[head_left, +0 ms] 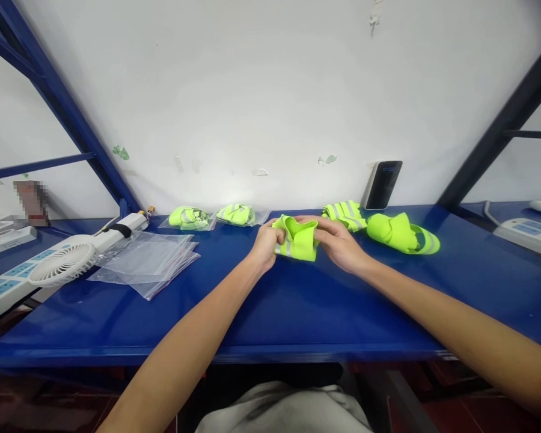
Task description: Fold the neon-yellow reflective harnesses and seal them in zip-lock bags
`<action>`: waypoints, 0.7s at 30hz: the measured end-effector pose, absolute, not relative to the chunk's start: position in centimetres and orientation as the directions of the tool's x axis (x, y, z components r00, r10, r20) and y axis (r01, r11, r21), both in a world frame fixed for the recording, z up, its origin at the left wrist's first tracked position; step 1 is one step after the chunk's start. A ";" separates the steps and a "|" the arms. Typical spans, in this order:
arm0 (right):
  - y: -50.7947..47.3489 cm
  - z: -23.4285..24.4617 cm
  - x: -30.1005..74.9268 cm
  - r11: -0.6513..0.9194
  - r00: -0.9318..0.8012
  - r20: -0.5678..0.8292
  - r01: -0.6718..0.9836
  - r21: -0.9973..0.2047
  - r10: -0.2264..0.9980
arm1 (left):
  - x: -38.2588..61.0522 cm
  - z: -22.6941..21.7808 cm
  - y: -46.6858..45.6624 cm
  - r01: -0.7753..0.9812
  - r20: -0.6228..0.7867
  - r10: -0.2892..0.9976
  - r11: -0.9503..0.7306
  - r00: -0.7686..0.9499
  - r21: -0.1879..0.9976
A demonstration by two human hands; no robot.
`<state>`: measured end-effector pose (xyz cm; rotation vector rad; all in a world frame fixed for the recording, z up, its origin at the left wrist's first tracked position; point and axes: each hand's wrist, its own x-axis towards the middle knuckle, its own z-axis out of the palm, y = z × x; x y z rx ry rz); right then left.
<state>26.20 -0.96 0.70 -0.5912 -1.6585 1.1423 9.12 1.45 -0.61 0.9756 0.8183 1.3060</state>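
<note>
Between my two hands, just above the blue table (270, 319), is a folded neon-yellow reflective vest (303, 240) with silver strips. My left hand (267, 245) grips its left side, thumb pressed against the cloth. On its right edge my right hand (338, 242) is closed, with the fingers behind the fabric partly hidden. Beyond my right hand lies a folded striped vest (346, 214). Farther right rests a loosely rolled vest (394, 233). Two bundled vests in clear bags, one at the left (188, 218) and one nearer the middle (235, 214), lie by the wall.
A stack of clear zip bags (151, 261) lies on the left, beside a white fan (65, 263) and a long power strip (9, 285). A phone-like device (383, 185) leans on the wall. Another power strip (529, 234) is at the right. Blue posts (72, 114) frame the table.
</note>
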 end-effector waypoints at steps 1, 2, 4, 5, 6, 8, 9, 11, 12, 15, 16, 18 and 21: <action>-0.7 0.4 26.1 0.434 -0.356 0.449 -0.126 -0.892 0.820 | 9.1 -0.7 1.5 -0.387 0.041 0.994 0.003 0.104 0.922; -0.5 0.1 26.1 0.427 -0.324 0.441 -0.120 -0.896 0.837 | 9.1 -0.8 1.5 -0.378 0.036 0.994 0.005 0.102 0.926; -0.2 -0.2 26.0 0.393 -0.274 0.413 -0.124 -0.911 0.869 | 9.1 -1.0 1.4 -0.350 0.030 0.995 0.004 0.092 0.937; -0.1 -0.2 26.0 0.369 -0.261 0.391 -0.130 -0.920 0.883 | 9.2 -1.0 1.3 -0.328 0.028 0.996 0.001 0.082 0.945; -0.1 -0.1 26.0 0.343 -0.250 0.366 -0.132 -0.930 0.896 | 9.2 -1.0 1.2 -0.301 0.026 0.997 -0.004 0.067 0.954; -0.1 0.1 25.9 0.294 -0.231 0.316 -0.126 -0.947 0.920 | 9.4 -1.0 1.0 -0.231 0.028 0.999 -0.021 0.025 0.973; -0.1 0.1 25.9 0.276 -0.218 0.296 -0.115 -0.954 0.930 | 9.5 -0.9 0.9 -0.193 0.032 0.999 -0.031 -0.001 0.981; -0.1 0.0 25.7 0.257 -0.185 0.268 -0.084 -0.963 0.945 | 9.7 -1.0 0.7 -0.121 0.038 0.998 -0.044 -0.051 0.992; -0.1 -0.1 25.6 0.253 -0.168 0.261 -0.066 -0.965 0.951 | 9.8 -1.1 0.6 -0.090 0.039 0.997 -0.046 -0.073 0.995; -0.3 -0.5 25.2 0.287 -0.108 0.286 -0.008 -0.958 0.952 | 10.0 -1.5 0.6 -0.016 0.055 0.991 -0.057 -0.122 0.998; -0.3 -0.6 25.0 0.315 -0.088 0.313 0.006 -0.949 0.946 | 10.0 -1.7 0.6 0.008 0.083 0.989 -0.082 -0.126 0.997; -0.4 -0.8 24.9 0.370 -0.066 0.368 0.020 -0.929 0.927 | 9.9 -1.9 0.5 0.061 0.174 0.979 -0.168 -0.107 0.984; -0.3 -0.8 25.0 0.437 -0.067 0.435 0.018 -0.899 0.898 | 9.8 -1.7 0.1 0.156 0.330 0.943 -0.321 -0.038 0.934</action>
